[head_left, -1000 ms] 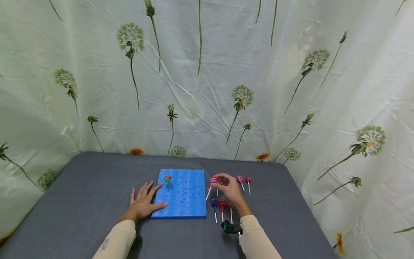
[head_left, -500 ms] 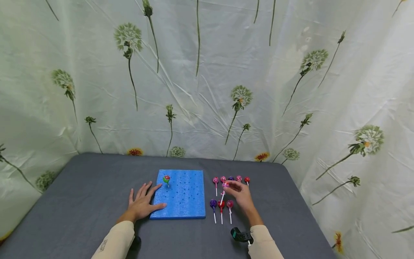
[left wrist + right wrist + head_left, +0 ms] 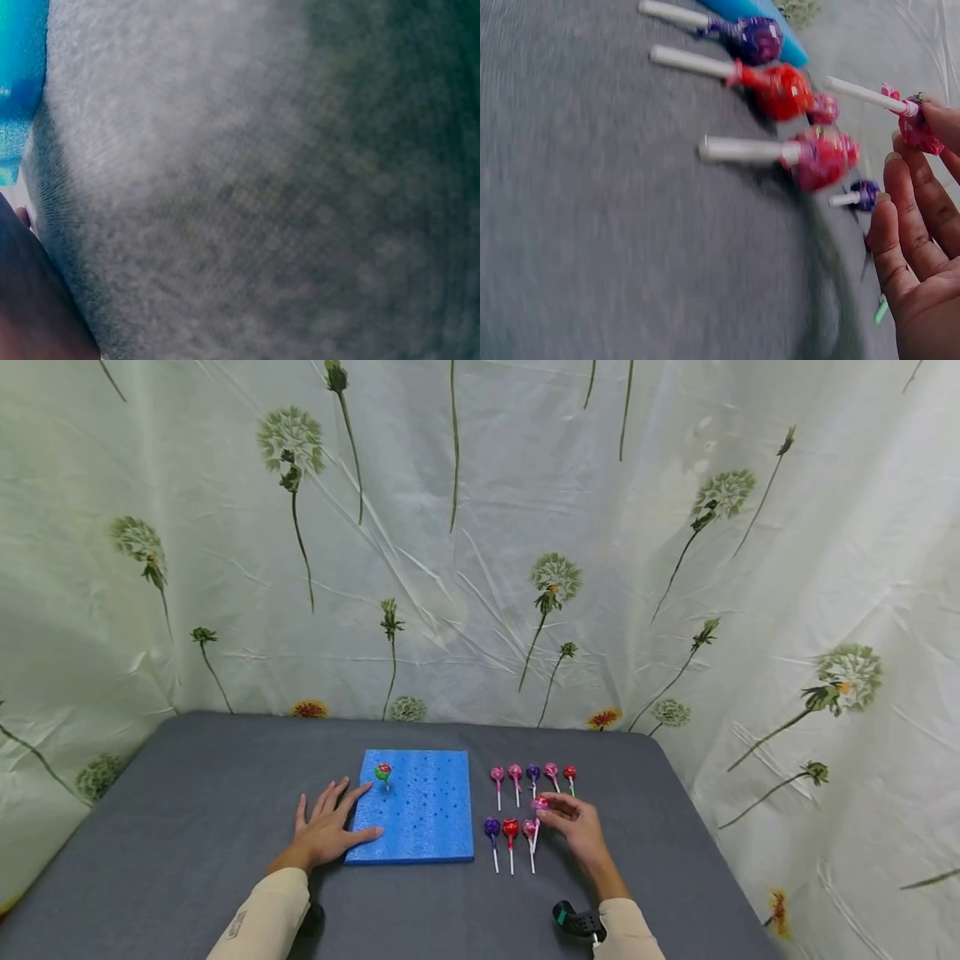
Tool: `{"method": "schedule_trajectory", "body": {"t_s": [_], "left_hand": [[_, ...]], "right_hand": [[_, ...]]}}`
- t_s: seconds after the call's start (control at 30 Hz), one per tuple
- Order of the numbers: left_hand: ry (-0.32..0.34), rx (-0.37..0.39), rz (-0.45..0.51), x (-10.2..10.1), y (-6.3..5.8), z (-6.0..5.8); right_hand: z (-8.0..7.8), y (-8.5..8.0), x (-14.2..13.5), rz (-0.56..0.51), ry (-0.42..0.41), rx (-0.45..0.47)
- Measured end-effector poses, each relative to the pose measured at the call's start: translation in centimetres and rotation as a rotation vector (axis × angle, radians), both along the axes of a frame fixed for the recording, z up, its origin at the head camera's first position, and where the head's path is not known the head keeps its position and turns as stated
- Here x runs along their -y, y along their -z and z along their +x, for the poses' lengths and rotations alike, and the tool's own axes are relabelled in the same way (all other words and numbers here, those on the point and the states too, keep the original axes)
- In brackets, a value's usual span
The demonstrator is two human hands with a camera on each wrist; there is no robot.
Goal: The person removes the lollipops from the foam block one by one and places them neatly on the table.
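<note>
My right hand pinches a pink lollipop by its wrapped head, thumb on one side, with the white stick pointing away from the fingers. In the head view it hangs over the front row's pink lollipop. Spread fingers of my left hand rest at the left edge of a blue foam board dotted with small holes. A green-and-red lollipop stands upright in the board's upper left. The left wrist view catches only the board's corner and a dark sliver of hand.
Beside the purple lollipop and red lollipop of the front row, the board's right edge runs. Behind lies a row of several more, including another purple lollipop. A flower-printed curtain rises behind the grey table.
My right hand has carried the pink lollipop rightward and slightly toward me, away from the board, uncovering the lollipops on the left of both rows. The left hand stays at the board.
</note>
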State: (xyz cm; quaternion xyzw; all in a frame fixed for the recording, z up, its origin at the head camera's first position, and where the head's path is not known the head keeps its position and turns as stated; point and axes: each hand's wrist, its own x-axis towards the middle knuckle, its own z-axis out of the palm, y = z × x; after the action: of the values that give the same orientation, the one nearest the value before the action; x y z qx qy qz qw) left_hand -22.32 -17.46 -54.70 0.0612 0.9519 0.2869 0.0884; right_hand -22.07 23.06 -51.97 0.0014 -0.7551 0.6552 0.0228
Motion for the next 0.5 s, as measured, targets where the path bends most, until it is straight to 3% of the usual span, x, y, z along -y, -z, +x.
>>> {"method": "schedule_trajectory", "body": {"t_s": [0.33,0.5], "left_hand": [[0.013,-0.058,0.024,0.3,-0.1,0.2],[0.013,-0.039,0.022,0.2,0.1,0.2]], "right_hand": [[0.6,1.0,-2.3,0.191,0.039,0.024],[0.8,1.6,-2.9,0.233,0.024,0.033]]}}
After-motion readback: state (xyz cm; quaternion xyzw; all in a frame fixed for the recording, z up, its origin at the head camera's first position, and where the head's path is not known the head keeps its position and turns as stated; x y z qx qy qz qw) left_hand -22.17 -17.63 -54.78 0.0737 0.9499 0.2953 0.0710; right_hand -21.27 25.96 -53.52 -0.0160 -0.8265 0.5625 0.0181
